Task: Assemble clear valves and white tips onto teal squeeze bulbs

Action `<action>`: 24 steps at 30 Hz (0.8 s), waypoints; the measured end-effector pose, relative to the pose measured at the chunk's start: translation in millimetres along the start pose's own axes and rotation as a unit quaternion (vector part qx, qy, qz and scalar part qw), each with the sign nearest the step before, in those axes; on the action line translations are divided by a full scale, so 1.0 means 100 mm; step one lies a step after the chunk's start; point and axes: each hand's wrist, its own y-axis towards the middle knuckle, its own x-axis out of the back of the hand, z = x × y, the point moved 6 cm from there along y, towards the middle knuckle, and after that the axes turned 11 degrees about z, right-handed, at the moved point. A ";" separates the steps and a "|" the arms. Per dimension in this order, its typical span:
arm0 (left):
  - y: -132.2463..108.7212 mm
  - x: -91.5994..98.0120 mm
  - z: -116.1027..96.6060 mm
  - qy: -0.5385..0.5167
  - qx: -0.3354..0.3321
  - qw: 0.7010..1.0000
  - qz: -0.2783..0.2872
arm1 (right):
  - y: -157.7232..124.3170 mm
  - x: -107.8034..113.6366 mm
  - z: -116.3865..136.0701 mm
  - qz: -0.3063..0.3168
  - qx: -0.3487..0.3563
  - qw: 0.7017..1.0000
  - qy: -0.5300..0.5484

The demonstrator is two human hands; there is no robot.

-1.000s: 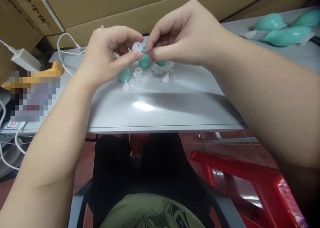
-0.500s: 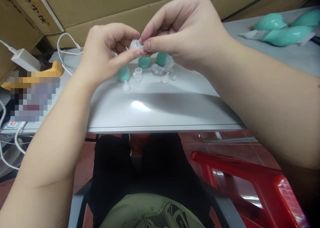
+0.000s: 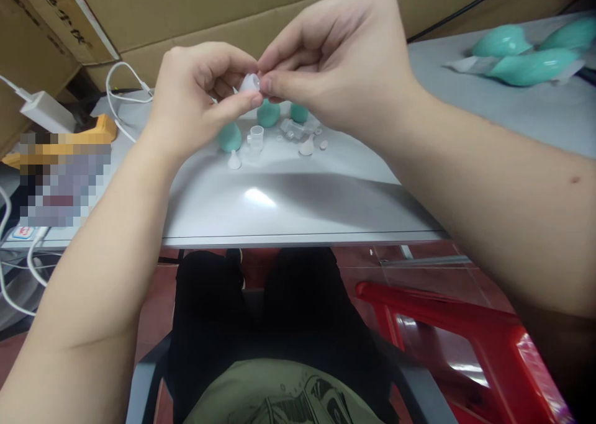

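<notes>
A small translucent white plastic cup-shaped part (image 3: 250,83) is pinched between the thumb and fingers of my left hand (image 3: 205,85), its open end turned to the right. My right hand (image 3: 326,58) has thumb and fingertips closed at the rim of that part; whether they hold a smaller piece there is hidden. Below the hands, on the table, stand a clear plastic cup with a side spout (image 3: 256,137) and a small white funnel-shaped piece (image 3: 234,159). Another white funnel-shaped piece (image 3: 307,146) lies to the right, near clear plastic fittings (image 3: 293,128).
Teal bulbs (image 3: 230,137) stand behind the small parts. More teal pieces in clear wrap (image 3: 531,67) lie at the right back. A white charger (image 3: 49,112) with cables and a yellow object (image 3: 100,129) are at the left. Cardboard (image 3: 186,14) walls the back; a red stool (image 3: 447,331) stands below right.
My right hand has shifted slightly left, its fingertips closer to the white part. The part's open end has turned a little in my left fingers. The table items stay put.
</notes>
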 end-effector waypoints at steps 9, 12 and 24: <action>-0.01 -0.03 -0.03 0.023 0.073 0.997 0.004 | -0.04 -0.06 -0.05 -0.039 -0.059 0.997 0.020; -0.01 0.00 -0.08 0.026 0.047 0.997 -0.054 | -0.05 -0.06 -0.04 -0.039 -0.070 0.997 0.009; -0.04 0.01 -0.10 0.032 0.069 0.996 -0.047 | -0.04 -0.09 -0.08 0.004 -0.063 0.997 0.048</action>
